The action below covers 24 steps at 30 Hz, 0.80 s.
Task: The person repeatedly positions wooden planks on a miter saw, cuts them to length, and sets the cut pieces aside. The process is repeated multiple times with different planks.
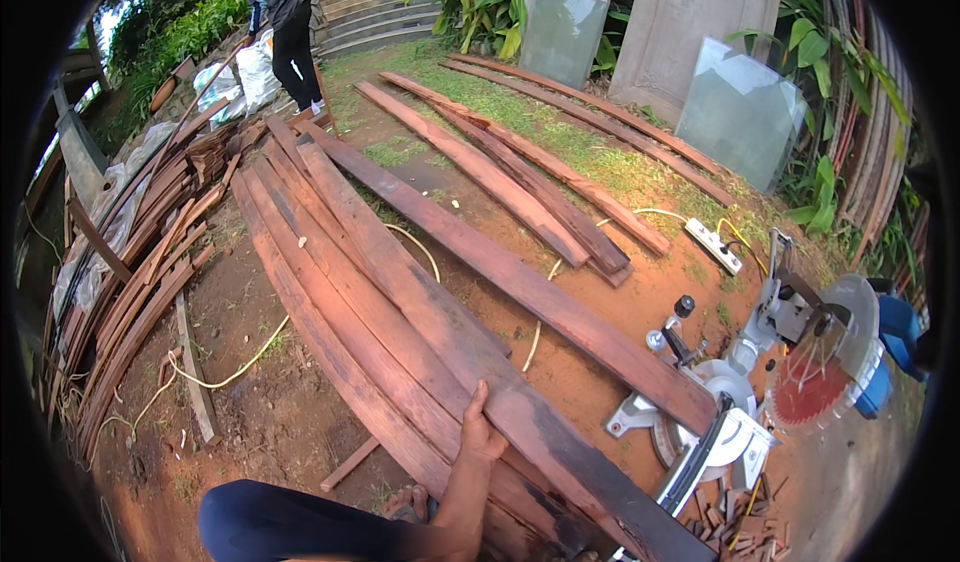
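My left hand [482, 440] grips the left edge of a long reddish-brown wooden plank [420, 307], its thumb on top and its fingers hidden underneath. The plank's near end is dark and reaches the lower edge of the view. Beneath and left of it lie more long planks [300, 282], side by side. To the right, a separate plank [500, 252] rests its near end at the base of a mitre saw [725, 402]. The saw's round blade [815, 377] is raised, with a blue housing beside it. My right hand does not show.
A stack of thin boards [140, 302] lies at the left. More planks [480, 172] lie on the ground ahead. A white power strip [713, 246] and a cream cable [535, 337] cross the ground. Wood offcuts [740, 527] lie near the saw. A person [285, 22] stands far left.
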Tool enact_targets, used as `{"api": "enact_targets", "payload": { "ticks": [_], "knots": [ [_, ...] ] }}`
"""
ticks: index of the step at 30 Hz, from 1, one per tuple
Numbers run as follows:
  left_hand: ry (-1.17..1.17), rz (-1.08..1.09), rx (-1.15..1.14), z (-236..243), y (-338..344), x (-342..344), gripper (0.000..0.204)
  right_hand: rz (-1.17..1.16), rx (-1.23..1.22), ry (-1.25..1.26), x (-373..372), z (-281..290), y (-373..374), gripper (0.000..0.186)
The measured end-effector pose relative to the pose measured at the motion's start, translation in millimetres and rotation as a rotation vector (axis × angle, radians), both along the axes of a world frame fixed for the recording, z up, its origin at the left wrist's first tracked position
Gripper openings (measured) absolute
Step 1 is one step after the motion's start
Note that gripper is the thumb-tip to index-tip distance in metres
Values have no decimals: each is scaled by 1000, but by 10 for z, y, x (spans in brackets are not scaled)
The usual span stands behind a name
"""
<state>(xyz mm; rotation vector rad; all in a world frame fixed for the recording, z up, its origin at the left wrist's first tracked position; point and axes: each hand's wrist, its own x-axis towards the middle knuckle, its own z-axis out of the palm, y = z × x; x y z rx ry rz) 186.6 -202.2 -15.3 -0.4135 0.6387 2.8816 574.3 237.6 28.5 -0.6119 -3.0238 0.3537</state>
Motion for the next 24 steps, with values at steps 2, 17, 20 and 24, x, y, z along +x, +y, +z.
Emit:
{"api": "enact_targets", "payload": {
  "ticks": [2, 17, 20, 24],
  "knots": [
    [-12, 8, -1, -37, 106, -28, 62, -153, -196, 202, 23, 18, -59, 128],
    [-144, -168, -588, -97, 444, -846, 70, 98, 169, 80, -1078, 183, 401, 119],
    [9, -31, -845, -103, 524, -1046, 100, 148, 88, 92, -1457, -6, 660, 108],
    [271, 103, -1451, 139, 728, -1025, 95, 131, 96, 51, -1975, -67, 883, 116]
  ]
}}
